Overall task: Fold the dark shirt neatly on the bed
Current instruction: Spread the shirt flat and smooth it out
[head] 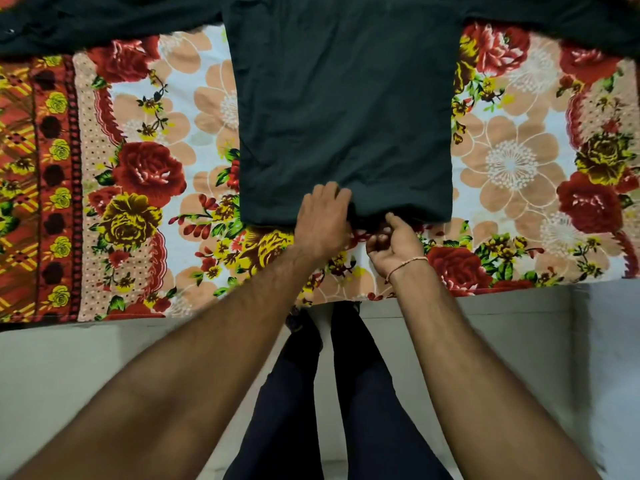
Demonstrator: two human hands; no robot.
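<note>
One dark shirt (pixel 346 109), matte woven cloth, lies flat on the bed (pixel 138 202), hem at its near edge. Two hands at the hem: left hand (pixel 323 221) curled onto fabric, right hand (pixel 393 245) pinching it. Bedsheet floral print.

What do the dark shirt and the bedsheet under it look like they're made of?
Dark shirt: soft matte woven or knit cloth, likely cotton; it lies limp with faint creases and no sheen. Bedsheet: thin printed fabric, probably cotton or a blend; its flat floral print follows small wrinkles. The exact fibre cannot be told for either.
</note>
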